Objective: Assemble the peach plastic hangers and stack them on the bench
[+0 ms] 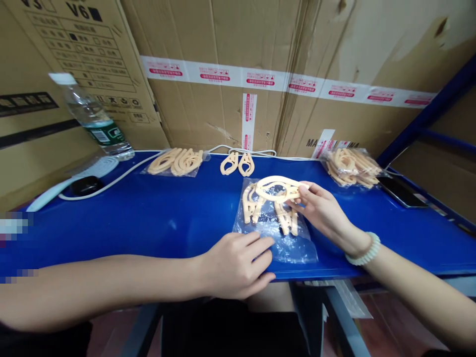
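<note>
Between the thumb and fingers of my right hand (318, 206) is a cream folding hanger (273, 179), pinched at its right end. It is held above a clear plastic bag (275, 250) that lies flat near the table's front edge. More cream folding hangers (285, 218) lie at that bag, partly covered by the held one; whether they are inside it I cannot tell. My left hand (241, 265) rests at the bag's lower left edge, fingers loosely bent and apart, with nothing visible in them. Two loose hanger pieces (238, 163) lie further back.
Bagged hangers lie at back left (176, 161) and back right (353, 166). On the left are a water bottle (100, 124), a pale blue handled object (78, 178), a black mouse-like object (86, 186) and a white cable (128, 181). A phone (401, 192) lies right. Cardboard boxes (215, 109) stand behind the blue table (167, 213).
</note>
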### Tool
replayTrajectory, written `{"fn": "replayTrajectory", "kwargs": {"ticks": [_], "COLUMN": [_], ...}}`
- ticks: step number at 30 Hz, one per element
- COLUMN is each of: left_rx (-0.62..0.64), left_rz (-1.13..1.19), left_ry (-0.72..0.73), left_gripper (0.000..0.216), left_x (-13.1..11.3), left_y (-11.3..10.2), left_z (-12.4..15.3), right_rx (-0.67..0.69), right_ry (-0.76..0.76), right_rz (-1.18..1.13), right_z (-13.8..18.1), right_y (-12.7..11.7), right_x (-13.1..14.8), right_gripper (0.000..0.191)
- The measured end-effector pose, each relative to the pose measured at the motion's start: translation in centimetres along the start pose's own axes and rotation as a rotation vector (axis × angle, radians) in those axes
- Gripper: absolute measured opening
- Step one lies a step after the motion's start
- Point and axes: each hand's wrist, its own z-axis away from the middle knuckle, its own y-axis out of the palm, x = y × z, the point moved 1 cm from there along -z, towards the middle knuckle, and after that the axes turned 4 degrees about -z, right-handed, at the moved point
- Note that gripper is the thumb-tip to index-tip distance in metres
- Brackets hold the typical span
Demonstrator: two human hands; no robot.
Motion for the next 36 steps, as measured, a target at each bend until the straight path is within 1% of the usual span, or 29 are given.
{"fn": "replayTrajectory", "kwargs": {"ticks": [2,6,9,11,13,14,15,17,18,19,20,21,22,24,26,29,31,33,36], "left_rx": [0.026,0.113,0.138,0.103,0.078,0.085,0.105,0.15,0.159,0.156,0.144,0.124,0.104,0.08,0.082,0.105,0.105,0.09,0.073], "left_rz": [0.0,-0.022,-0.008,0.024,0.075,0.104,0.131,0.166,0.17,0.168,0.16,0.147,0.134,0.111,0.102,0.106,0.099,0.081,0.056], "left_ry": [-0.015,-0.092,-0.136,-0.132,-0.1,-0.085,-0.077,-0.072,-0.07,-0.063,-0.051,-0.039,-0.026,-0.009,-0.002,-0.001,0.001,0.003,0.006], "left_gripper": [0.03,0.037,0.043,0.047,0.051,0.054,0.057,0.061,0.061,0.061,0.059,0.058,0.057,0.055,0.054,0.054,0.053,0.053,0.052], "left_x": [0.2,0.8,1.1,1.0,0.8,0.7,0.6,0.5,0.4,0.4,0.4,0.3,0.3,0.2,0.1,0.1,0.2,0.2,0.2], "left_y": [0.1,0.4,0.4,0.2,0.1,0.1,0.1,0.2,0.4,0.5,0.6,0.7,0.8,0.8,0.7,0.6,0.6,0.7,0.8], "left_z": [-0.1,-0.1,-0.1,0.0,0.1,0.1,0.2,0.4,0.5,0.6,0.6,0.7,0.7,0.7,0.5,0.4,0.4,0.4,0.4], "right_rx": [-0.008,-0.092,-0.092,-0.027,0.059,0.078,0.075,0.073,0.093,0.149,0.231,0.314,0.372,0.461,0.53,0.681,0.77,0.796,0.737], "right_ry": [-0.02,-0.028,-0.049,-0.113,-0.242,-0.347,-0.488,-0.782,-0.938,-1.039,-1.101,-1.149,-1.145,-1.089,-1.043,-1.128,-1.204,-1.275,-1.392], "right_rz": [-0.024,-0.029,-0.031,0.006,0.123,0.228,0.373,0.74,0.897,1.044,1.152,1.239,1.311,1.388,1.39,1.32,1.327,1.413,1.593], "right_z": [-1.9,-6.1,-7.4,-6.5,-4.1,-2.4,-0.6,3.2,4.9,6.5,7.8,8.8,9.5,10.2,10.1,9.3,8.6,7.7,6.1], "right_y": [0.6,1.9,2.4,2.8,3.1,3.3,3.4,3.6,3.5,3.4,3.1,2.8,2.4,1.7,1.3,1.6,2.1,2.7,3.1], "right_x": [-0.4,-1.2,-1.0,0.0,1.5,2.4,3.4,5.1,5.7,6.1,6.2,6.2,6.1,5.4,4.6,3.5,3.1,2.8,2.5], "right_gripper": [0.031,0.027,0.025,0.026,0.025,0.022,0.018,0.011,0.014,0.02,0.025,0.028,0.03,0.029,0.028,0.032,0.035,0.034,0.028]}}
